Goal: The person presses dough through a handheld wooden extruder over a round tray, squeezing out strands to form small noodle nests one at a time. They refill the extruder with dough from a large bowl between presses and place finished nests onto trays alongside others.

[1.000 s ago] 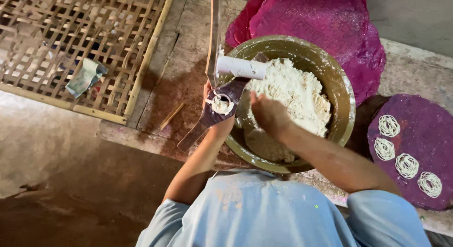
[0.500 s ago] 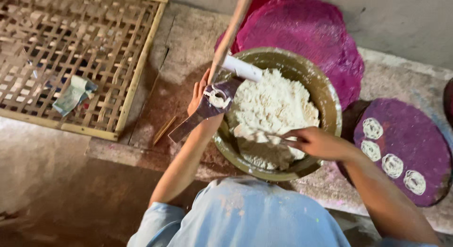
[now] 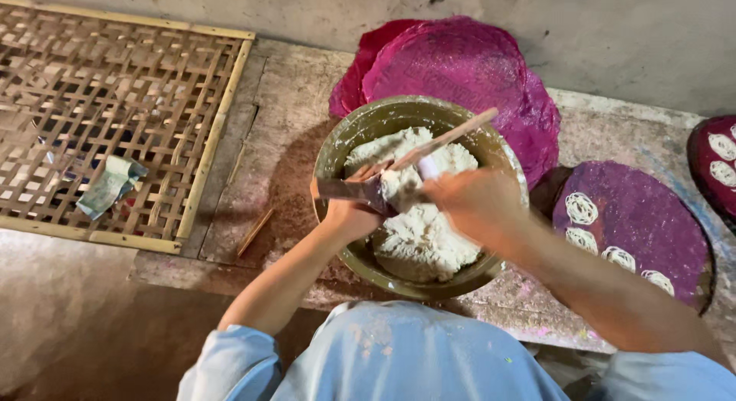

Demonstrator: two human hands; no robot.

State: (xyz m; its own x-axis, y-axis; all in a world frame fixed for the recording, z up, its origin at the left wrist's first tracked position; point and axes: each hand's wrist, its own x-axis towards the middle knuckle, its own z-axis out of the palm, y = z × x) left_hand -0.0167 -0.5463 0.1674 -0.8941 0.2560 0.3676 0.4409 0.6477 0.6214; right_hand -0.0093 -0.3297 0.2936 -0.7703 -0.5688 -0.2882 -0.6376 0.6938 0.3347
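While both hands sit over the big round bowl (image 3: pixel 337 152), the left hand (image 3: pixel 346 213) curls its fingers around a dark flat tool (image 3: pixel 349 189) at the bowl's near rim. The right hand (image 3: pixel 471 205) is blurry, so I cannot tell how its fingers sit. White dough (image 3: pixel 418 232) fills the bowl, and a thin wooden stick (image 3: pixel 452 135) pokes up from it.
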